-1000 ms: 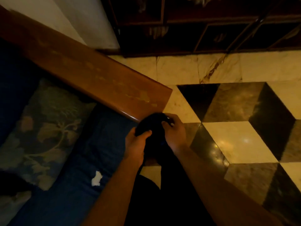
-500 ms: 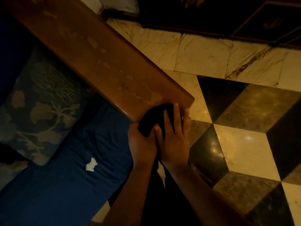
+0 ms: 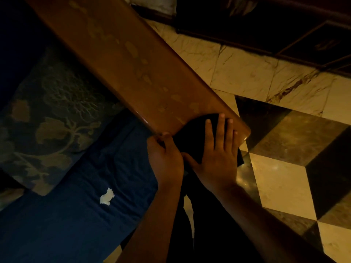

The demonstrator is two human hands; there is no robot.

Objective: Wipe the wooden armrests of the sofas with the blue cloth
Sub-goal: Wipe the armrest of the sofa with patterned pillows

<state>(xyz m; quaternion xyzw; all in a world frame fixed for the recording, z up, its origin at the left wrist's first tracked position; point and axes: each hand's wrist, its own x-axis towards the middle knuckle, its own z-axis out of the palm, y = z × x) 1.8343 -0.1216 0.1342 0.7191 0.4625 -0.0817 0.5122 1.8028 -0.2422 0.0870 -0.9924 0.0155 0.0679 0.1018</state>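
Closest to me are the two forearms coming up from about 6 o'clock, and both hands meet at the near end of the armrest [image 3: 133,73]. The right hand [image 3: 218,154] lies flat with fingers straight and spread, pressing the cloth [image 3: 191,130] down onto the wood. The left hand [image 3: 165,158] sits just beside it at 9 o'clock, fingers curled over the armrest's inner edge, thumb touching the cloth's side, so it looks like it's bracing rather than wiping. The cloth reads almost black in this light, bunched under the right palm, with a bit hanging off the end at 4 o'clock. I'd guess it's soft, light and floppy, so a flat palm on top is the way to drive it. The wood looks hard and glossy with pale smudgy patches running away toward 11 o'clock, none of it covered yet. Further left there's the blue seat [image 3: 76,215] and a patterned cushion [image 3: 53,120].
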